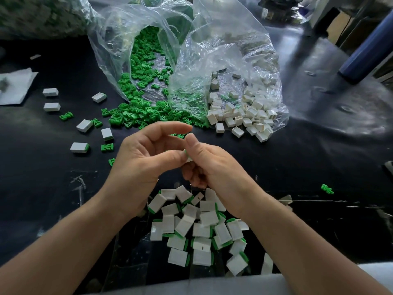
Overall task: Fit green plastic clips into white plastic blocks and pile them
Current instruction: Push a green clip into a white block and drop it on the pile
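From the head camera I look down on a matte black tabletop (308, 162), scratched pale near its front edge. A dark blue cylinder (365, 45) slants in at the far right, and a flat white sheet (17, 86) lies at the far left.

Two clear plastic bags lie open toward me, side by side and touching. The left-hand clear bag (114, 52) spills small green plastic clips (140, 112) onto the table. The right-hand clear bag (244, 56) holds hollow white plastic blocks (248, 116). A third bulging bag (42, 15) at the upper left is too blurred to read.

I count six scattered white blocks (79, 147) lying singly on the left, with a few loose clips among them. One lone green clip (327, 188) sits well apart on the right. The near pile of fitted white-and-green blocks (202, 228) overlaps too much for an exact count.

Above that pile, the right hand (209, 165) pinches a half-hidden white block (188, 156) with a sliver of green at its end. The left hand (146, 154) presses its thumb tip against that block, its other fingers arched loosely and grasping nothing.
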A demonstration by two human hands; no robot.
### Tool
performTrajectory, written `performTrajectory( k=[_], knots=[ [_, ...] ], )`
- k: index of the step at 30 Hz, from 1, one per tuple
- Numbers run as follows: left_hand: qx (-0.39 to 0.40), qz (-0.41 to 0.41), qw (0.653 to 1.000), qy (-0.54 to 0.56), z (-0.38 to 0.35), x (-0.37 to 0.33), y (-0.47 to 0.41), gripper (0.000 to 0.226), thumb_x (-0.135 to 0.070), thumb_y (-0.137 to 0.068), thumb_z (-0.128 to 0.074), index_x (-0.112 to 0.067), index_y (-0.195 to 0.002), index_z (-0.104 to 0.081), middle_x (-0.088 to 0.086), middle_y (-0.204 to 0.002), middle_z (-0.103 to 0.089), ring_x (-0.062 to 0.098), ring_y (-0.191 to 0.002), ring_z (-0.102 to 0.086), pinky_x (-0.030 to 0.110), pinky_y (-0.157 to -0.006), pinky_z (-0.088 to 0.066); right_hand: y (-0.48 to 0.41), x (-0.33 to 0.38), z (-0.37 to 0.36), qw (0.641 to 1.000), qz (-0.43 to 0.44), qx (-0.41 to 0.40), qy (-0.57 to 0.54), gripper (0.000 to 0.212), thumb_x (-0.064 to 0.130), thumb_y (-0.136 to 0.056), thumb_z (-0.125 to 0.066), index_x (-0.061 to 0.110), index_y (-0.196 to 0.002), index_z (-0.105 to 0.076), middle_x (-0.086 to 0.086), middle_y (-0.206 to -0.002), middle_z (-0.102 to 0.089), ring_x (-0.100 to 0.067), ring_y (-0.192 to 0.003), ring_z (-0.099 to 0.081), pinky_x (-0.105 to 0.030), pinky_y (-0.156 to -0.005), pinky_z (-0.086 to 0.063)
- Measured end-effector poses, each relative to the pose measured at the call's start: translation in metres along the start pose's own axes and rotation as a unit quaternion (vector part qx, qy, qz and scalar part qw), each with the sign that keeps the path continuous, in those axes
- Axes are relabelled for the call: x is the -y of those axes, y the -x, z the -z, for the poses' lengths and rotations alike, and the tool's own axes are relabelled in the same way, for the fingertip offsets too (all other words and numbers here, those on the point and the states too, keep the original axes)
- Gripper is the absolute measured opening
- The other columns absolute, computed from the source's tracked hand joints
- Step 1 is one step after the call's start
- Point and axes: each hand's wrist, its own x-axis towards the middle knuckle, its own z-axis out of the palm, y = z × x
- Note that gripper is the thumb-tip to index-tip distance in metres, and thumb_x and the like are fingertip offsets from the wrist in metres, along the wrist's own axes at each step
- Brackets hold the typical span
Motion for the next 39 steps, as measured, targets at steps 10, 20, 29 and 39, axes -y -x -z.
performTrajectory(
  k=[10,20,29,39],
  knots=[
    [-0.007,-0.002,1.0,-0.02,-0.0013,-0.0002,0.0013,0.033,-0.004,-0.067,-0.063,-0.017,-0.097,-0.066,0.008,-0.074,-0.07,0.02,-0.054,-0.064,0.028,-0.049,-0.052,0.0001,-0.0035,0.0001,1.0,0.01,0.015,-0.004,0.052,0.059,-0.077,-0.031,0.015,-0.07,-0.057,0.004,-0.058,-0.057,-0.002,-0.047,-0.047,-0.01,-0.048,-0.038],
    [-0.026,0.014,0.999,-0.018,-0.0032,0.0013,0.0013,0.038,0.004,-0.062,-0.057,-0.014,-0.094,-0.065,0.005,-0.061,-0.067,0.019,-0.045,-0.059,0.025,-0.046,-0.05,-0.0017,-0.0079,-0.003,0.998,-0.001,-0.001,0.066,0.048,0.062,-0.071,-0.03,0.021,-0.071,-0.053,0.009,-0.059,-0.052,-0.001,-0.052,-0.043,-0.016,-0.055,-0.037],
    [-0.029,0.031,0.999,0.007,-0.0026,0.0015,0.0009,0.037,0.005,-0.061,-0.056,-0.014,-0.09,-0.068,0.009,-0.063,-0.066,0.022,-0.047,-0.06,0.027,-0.046,-0.051,0.0002,-0.006,-0.0065,0.995,0.009,-0.016,0.096,0.065,0.061,-0.073,-0.026,0.007,-0.089,-0.059,0.008,-0.065,-0.044,-0.007,-0.062,-0.04,-0.031,-0.067,-0.036],
    [-0.031,0.042,0.998,0.023,-0.0019,0.0032,-0.0004,0.038,0.006,-0.059,-0.057,-0.013,-0.09,-0.069,0.009,-0.064,-0.067,0.021,-0.05,-0.062,0.025,-0.048,-0.051,0.0013,-0.0046,-0.0085,0.992,0.009,-0.027,0.123,0.066,0.056,-0.081,-0.024,0.002,-0.098,-0.058,0.005,-0.071,-0.046,-0.006,-0.064,-0.041,-0.029,-0.067,-0.036]
  ],
)
